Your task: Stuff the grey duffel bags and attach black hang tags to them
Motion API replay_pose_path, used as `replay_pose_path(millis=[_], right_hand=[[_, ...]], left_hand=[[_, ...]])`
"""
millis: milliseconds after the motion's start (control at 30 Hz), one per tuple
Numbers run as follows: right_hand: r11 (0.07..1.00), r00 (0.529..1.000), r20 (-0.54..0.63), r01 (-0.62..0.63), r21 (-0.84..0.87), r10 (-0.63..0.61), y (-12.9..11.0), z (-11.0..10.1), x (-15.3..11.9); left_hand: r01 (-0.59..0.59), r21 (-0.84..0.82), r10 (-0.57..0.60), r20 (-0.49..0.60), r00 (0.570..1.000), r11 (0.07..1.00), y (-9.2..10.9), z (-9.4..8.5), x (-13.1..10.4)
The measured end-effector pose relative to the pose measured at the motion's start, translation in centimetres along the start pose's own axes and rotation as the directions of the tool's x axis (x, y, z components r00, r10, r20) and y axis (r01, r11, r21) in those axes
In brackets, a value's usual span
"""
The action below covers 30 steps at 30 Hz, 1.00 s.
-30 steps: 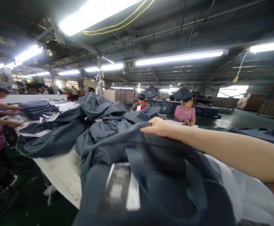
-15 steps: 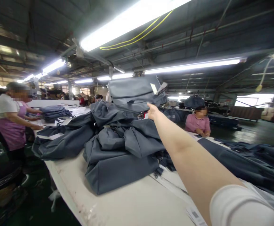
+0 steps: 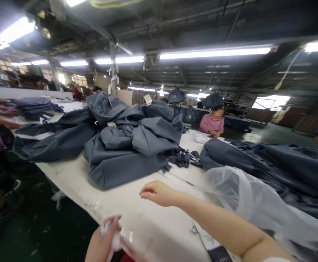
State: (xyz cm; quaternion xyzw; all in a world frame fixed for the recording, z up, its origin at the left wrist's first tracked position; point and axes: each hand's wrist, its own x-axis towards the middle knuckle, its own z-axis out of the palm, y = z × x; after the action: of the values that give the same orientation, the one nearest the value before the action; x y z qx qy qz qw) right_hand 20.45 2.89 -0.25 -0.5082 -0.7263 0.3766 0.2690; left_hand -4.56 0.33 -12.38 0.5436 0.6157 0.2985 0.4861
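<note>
Bags [image 3: 131, 169] lie beyond our hands: at lower left, our left hand [image 3: 95, 244] curls around crumpled white material [image 3: 115, 241], probably keeping it bundled; farther in, our right hand [image 3: 160, 193] hangs loosely bent above the table [image 3: 148, 227]; left of centre, they slump, seemingly propping one another.

Clearances around the bag pile [image 3: 131, 169]. In front of the pile, pale tabletop [image 3: 137, 214] offers an open lane — entered from the right by the right hand [image 3: 159, 193] and forearm. To the pile's right, loose straps [image 3: 182, 158] obstruct low passage; farther right stand heaped dark fabric [image 3: 230, 156] and translucent plastic [image 3: 238, 193]. Leftward, a sprawling bag [image 3: 57, 140] blocks the way.
</note>
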Motion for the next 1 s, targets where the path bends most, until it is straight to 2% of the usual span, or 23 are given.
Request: replay_pose_path(millis=[33, 67, 133, 200, 267, 333, 433, 533, 600, 633, 667, 733, 800, 900, 967, 1000], right_hand=[[0.994, 0.997, -0.006, 0.070, -0.078, -0.071, -0.1, 1.2, -1.7], [0.986, 0.993, -0.033, 0.112, -0.121, -0.117, -0.2, 2.2, -3.2], [0.993, 0.985, -0.141, 0.089, -0.078, -0.100, 0.1, 3.5, -5.4], [0.999, 0.970, -0.241, 0.000, 0.043, 0.010, 0.9, 4.4, -7.0], [0.983, 0.949, -0.286, -0.091, 0.161, 0.135, 2.0, 5.0, -8.2], [0.957, 0.923, -0.309, -0.157, 0.243, 0.230, 3.1, 5.5, -9.2], [0.941, 0.883, -0.375, -0.180, 0.286, 0.283, 4.0, 5.7, -10.4], [0.978, 0.891, -0.414, -0.122, 0.171, 0.184, 4.3, 5.6, -11.2], [0.992, 0.902, -0.416, -0.080, 0.098, 0.114, 4.6, 5.5, -11.5], [0.993, 0.893, -0.438, -0.067, 0.100, 0.105, 4.8, 5.4, -11.6], [0.989, 0.868, -0.483, -0.059, 0.133, 0.117, 5.1, 5.3, -11.6], [0.957, 0.784, -0.588, -0.027, 0.288, 0.199, 5.9, 4.8, -11.6], [0.856, 0.699, -0.632, 0.056, 0.514, 0.334, 6.6, 3.8, -11.4], [0.604, 0.585, -0.608, 0.236, 0.761, 0.537, 7.0, 1.6, -11.3], [0.489, 0.539, -0.578, 0.315, 0.813, 0.613, 6.4, 0.2, -11.4], [0.457, 0.540, -0.562, 0.329, 0.826, 0.626, 5.8, -0.3, -11.5]], left_hand=[[-0.011, -0.190, 0.018, 0.034, 0.999, 0.982, 1.6, 1.1, 0.0], [-0.008, -0.381, 0.038, 0.070, 0.997, 0.925, 3.1, 2.2, 0.1], [0.052, -0.660, 0.072, 0.159, 0.985, 0.749, 6.0, 4.4, 0.4], [0.135, -0.767, 0.053, 0.216, 0.975, 0.628, 8.0, 6.4, 0.4], [0.188, -0.790, 0.041, 0.260, 0.965, 0.584, 8.9, 8.0, 0.1], [0.187, -0.776, 0.078, 0.291, 0.954, 0.603, 8.8, 9.3, -0.5], [0.123, -0.700, 0.194, 0.356, 0.914, 0.703, 7.7, 10.7, -1.5], [0.070, -0.596, 0.232, 0.414, 0.880, 0.800, 6.8, 11.4, -2.1], [0.044, -0.525, 0.218, 0.428, 0.877, 0.850, 6.4, 11.5, -2.4], [0.024, -0.487, 0.217, 0.433, 0.875, 0.873, 6.3, 11.4, -2.5], [0.000, -0.447, 0.222, 0.443, 0.869, 0.894, 6.2, 11.2, -2.5], [-0.050, -0.387, 0.242, 0.467, 0.851, 0.921, 6.1, 10.6, -2.6], [-0.089, -0.346, 0.267, 0.508, 0.819, 0.934, 6.0, 10.1, -2.6], [-0.155, -0.228, 0.257, 0.541, 0.800, 0.961, 5.7, 9.6, -2.6], [-0.180, -0.131, 0.222, 0.534, 0.815, 0.975, 5.4, 9.5, -2.5], [-0.178, -0.095, 0.201, 0.532, 0.822, 0.979, 5.2, 9.5, -2.3]])
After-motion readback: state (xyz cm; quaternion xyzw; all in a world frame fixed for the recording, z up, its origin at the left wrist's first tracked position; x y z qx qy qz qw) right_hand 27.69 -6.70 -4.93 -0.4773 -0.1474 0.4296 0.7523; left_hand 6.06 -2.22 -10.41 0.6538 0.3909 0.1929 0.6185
